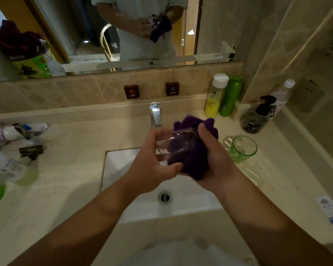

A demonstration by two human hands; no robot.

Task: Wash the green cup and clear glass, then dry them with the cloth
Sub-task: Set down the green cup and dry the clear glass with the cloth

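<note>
**Clear glass held over the sink, purple cloth pressed against it**

Above the sink (123,166), just forward of the tap (155,115): the clear glass (173,143), tilted on its side, lifted off the surface (69,169). Left hand (150,166) wrapped round the near side of the glass, grip clamped on it, thumb along the lower edge and fingers over the top. Right hand (217,160) just right of the sink's middle, grip closed on the purple cloth (190,150), thumb raised against the bunched fabric. Cloth touching the glass and showing dark through its wall; whether pushed inside or only held against the outside, cannot tell. A fold of cloth sticking up behind the right thumb, toward the tap.

Right of the sink, on the surface: the green cup (242,148), upright, apart from both hands. Beyond it, toward the wall: a yellow bottle (214,96) with a white cap, touching or nearly touching a green bottle (230,96), then a dark pump bottle (256,118) and a clear water bottle (281,96) further right.

Behind the tap, on the tiled wall: two dark labels, HOT and COLD. Above these, a mirror (65,25) reflecting the hands, glass and cloth. Left of the sink: a clutter of small toiletries, too blurred to name.
</note>
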